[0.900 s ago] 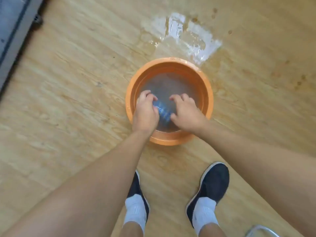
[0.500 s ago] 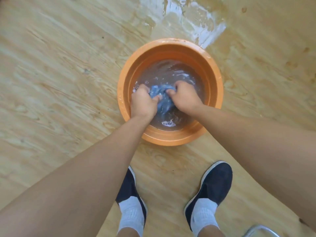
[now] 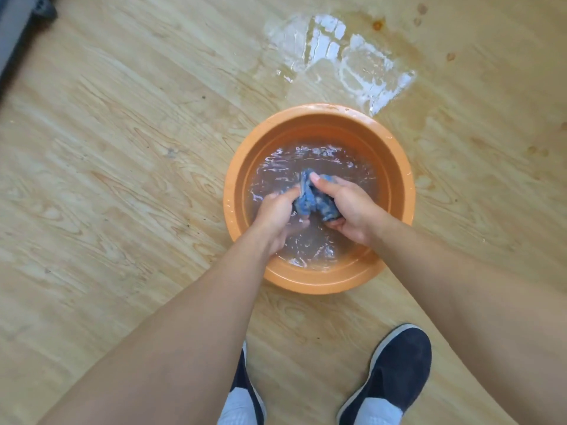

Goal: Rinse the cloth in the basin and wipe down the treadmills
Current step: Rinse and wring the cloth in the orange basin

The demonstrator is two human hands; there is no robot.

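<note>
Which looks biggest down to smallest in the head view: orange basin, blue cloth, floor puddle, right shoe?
1. orange basin
2. floor puddle
3. right shoe, though it is nearer the camera and cropped
4. blue cloth

A single wide-angle camera, worn on the person's head, is supplying the whole scene. It is looking forward and steeply down from above, along both bare forearms toward the wooden floor (image 3: 107,179). The orange basin (image 3: 319,124) is sitting slightly right of frame centre and near the lens, with the left hand (image 3: 276,213) and right hand (image 3: 356,210) gripping the cloth (image 3: 310,197) inside it. The wearer's dark shoes (image 3: 395,369) are showing at the bottom edge, almost directly beneath the camera. A puddle (image 3: 337,56) beyond the basin is lying toward the top edge, and a dark grey object (image 3: 18,26) is cutting across the top left corner.
</note>
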